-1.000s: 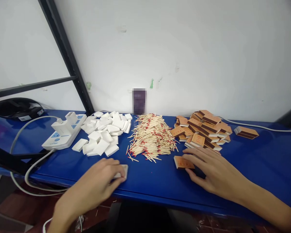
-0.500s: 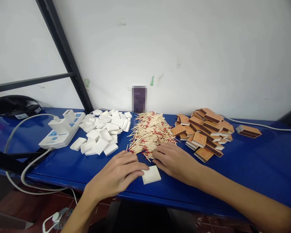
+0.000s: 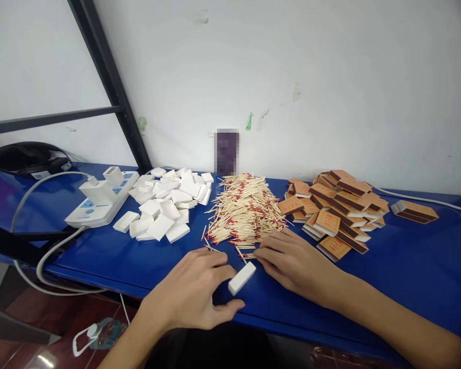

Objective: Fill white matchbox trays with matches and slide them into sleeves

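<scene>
My left hand (image 3: 194,293) grips a white inner matchbox tray (image 3: 241,278), which is tipped up on its edge on the blue table (image 3: 415,266) near the front. My right hand (image 3: 292,261) lies just right of the tray. Its fingers are closed together on a few matches at the near edge of the pile of red-tipped matches (image 3: 244,210). A heap of white trays (image 3: 169,205) lies left of the pile. A heap of orange matchbox sleeves (image 3: 338,210) lies to its right.
A white power strip (image 3: 100,202) with a grey cable (image 3: 42,256) sits at the left, with a black round object (image 3: 26,159) behind it. One orange box (image 3: 415,211) lies apart at the right. A black metal frame (image 3: 111,92) leans against the white wall.
My left hand slid the white tray from the left front to the middle and tipped it on edge. My right hand left the orange boxes and moved to the matches.
</scene>
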Demonstrator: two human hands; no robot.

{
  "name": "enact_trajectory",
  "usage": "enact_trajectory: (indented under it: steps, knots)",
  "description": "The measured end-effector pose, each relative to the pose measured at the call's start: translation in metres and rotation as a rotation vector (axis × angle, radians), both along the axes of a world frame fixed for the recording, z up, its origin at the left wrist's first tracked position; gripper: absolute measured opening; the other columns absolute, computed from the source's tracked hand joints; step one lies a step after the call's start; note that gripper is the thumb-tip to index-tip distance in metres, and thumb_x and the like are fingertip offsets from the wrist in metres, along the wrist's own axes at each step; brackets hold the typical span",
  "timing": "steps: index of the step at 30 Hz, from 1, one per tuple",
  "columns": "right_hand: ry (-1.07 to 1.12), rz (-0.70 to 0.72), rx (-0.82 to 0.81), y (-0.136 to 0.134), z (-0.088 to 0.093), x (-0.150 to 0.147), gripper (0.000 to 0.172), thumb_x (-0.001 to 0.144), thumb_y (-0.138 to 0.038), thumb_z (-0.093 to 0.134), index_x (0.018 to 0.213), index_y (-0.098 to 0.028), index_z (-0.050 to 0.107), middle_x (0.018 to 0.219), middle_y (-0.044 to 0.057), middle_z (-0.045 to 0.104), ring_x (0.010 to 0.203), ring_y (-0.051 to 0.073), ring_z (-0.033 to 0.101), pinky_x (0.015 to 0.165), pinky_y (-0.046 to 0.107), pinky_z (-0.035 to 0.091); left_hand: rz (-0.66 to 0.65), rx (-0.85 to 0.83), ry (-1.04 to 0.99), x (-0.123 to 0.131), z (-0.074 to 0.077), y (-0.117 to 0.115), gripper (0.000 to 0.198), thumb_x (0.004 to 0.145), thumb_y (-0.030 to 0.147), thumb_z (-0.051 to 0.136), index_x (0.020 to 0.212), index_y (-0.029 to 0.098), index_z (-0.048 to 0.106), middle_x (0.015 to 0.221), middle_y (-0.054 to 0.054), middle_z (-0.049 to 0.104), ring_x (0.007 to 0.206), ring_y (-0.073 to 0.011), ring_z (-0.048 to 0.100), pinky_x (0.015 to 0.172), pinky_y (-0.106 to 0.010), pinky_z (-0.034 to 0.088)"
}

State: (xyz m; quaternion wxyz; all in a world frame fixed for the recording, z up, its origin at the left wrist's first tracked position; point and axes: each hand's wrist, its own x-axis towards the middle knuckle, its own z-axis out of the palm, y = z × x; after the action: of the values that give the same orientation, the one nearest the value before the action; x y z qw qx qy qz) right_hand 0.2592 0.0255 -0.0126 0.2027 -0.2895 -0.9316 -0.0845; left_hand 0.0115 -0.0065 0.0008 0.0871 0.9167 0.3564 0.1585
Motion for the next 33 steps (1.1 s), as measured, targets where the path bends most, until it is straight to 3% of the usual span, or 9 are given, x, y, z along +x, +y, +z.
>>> enact_trajectory:
  steps: [5, 10, 15, 18, 22, 26, 28, 33]
  knots:
    - [0.011, 0.015, -0.020, 0.001, 0.000, -0.001, 0.017, 0.095, -0.014, 0.051, 0.092, -0.017, 0.068, 0.084, 0.006, 0.066, 0.082, 0.021, 0.060, 0.078, 0.036, 0.044, -0.019, 0.014, -0.042, 0.001, -0.001, 0.005, 0.010, 0.088, 0.027, 0.063, 0.091, 0.020, 0.069, 0.078, -0.001, 0.062, 0.072, -0.0176, 0.060, 0.077, -0.033, 0.046]
    - [0.018, -0.014, -0.021, 0.000, -0.002, -0.002, 0.017, 0.095, -0.015, 0.052, 0.091, -0.017, 0.068, 0.083, 0.005, 0.066, 0.082, 0.021, 0.060, 0.076, 0.035, 0.044, -0.035, 0.046, -0.088, -0.004, 0.001, 0.008, 0.018, 0.088, 0.017, 0.057, 0.098, 0.022, 0.071, 0.075, -0.001, 0.060, 0.070, -0.0156, 0.059, 0.085, -0.034, 0.045]
    - [0.003, -0.033, -0.004, 0.000, -0.001, -0.002, 0.017, 0.095, -0.016, 0.053, 0.089, -0.018, 0.068, 0.081, 0.005, 0.065, 0.080, 0.021, 0.059, 0.075, 0.034, 0.042, 0.024, 0.030, -0.202, -0.011, 0.000, 0.002, 0.046, 0.074, 0.016, 0.062, 0.119, 0.026, 0.066, 0.100, -0.004, 0.070, 0.092, -0.0215, 0.067, 0.092, -0.037, 0.052]
    - [-0.005, -0.027, -0.003, 0.000, 0.000, -0.003, 0.017, 0.095, -0.017, 0.052, 0.088, -0.018, 0.068, 0.081, 0.005, 0.065, 0.079, 0.020, 0.059, 0.075, 0.034, 0.042, 0.084, 0.076, -0.295, -0.011, 0.000, -0.001, 0.045, 0.073, 0.016, 0.057, 0.115, 0.025, 0.067, 0.105, -0.003, 0.074, 0.098, -0.0235, 0.068, 0.089, -0.037, 0.055]
    - [0.022, -0.011, -0.005, -0.001, 0.001, -0.004, 0.019, 0.098, -0.018, 0.050, 0.092, -0.018, 0.068, 0.085, 0.005, 0.066, 0.084, 0.021, 0.060, 0.077, 0.035, 0.042, 0.077, 0.205, -0.458, -0.008, -0.001, 0.000, 0.028, 0.078, 0.013, 0.056, 0.102, 0.023, 0.067, 0.090, -0.002, 0.076, 0.076, -0.0163, 0.071, 0.066, -0.026, 0.055]
    - [0.048, -0.011, -0.015, -0.002, 0.002, -0.003, 0.019, 0.097, -0.020, 0.050, 0.091, -0.018, 0.068, 0.086, 0.006, 0.067, 0.084, 0.021, 0.060, 0.077, 0.034, 0.041, 0.005, 0.393, -0.484, -0.012, -0.004, 0.005, 0.023, 0.083, 0.007, 0.059, 0.097, 0.022, 0.067, 0.064, 0.004, 0.067, 0.050, -0.0083, 0.058, 0.049, -0.022, 0.041]
    - [0.049, -0.008, -0.011, -0.002, 0.003, -0.002, 0.018, 0.096, -0.019, 0.051, 0.089, -0.018, 0.068, 0.085, 0.006, 0.067, 0.085, 0.021, 0.060, 0.077, 0.034, 0.041, -0.054, 0.411, -0.450, -0.015, -0.005, 0.007, 0.025, 0.084, 0.005, 0.057, 0.101, 0.021, 0.067, 0.058, 0.005, 0.060, 0.045, -0.0076, 0.051, 0.045, -0.023, 0.034]
    - [0.030, 0.008, -0.031, -0.003, 0.003, -0.001, 0.018, 0.094, -0.018, 0.051, 0.093, -0.019, 0.069, 0.088, 0.006, 0.067, 0.084, 0.020, 0.059, 0.077, 0.034, 0.040, -0.154, 0.377, -0.530, -0.015, -0.008, 0.005, 0.028, 0.083, 0.004, 0.058, 0.104, 0.020, 0.066, 0.057, 0.006, 0.061, 0.043, -0.0076, 0.048, 0.045, -0.024, 0.034]
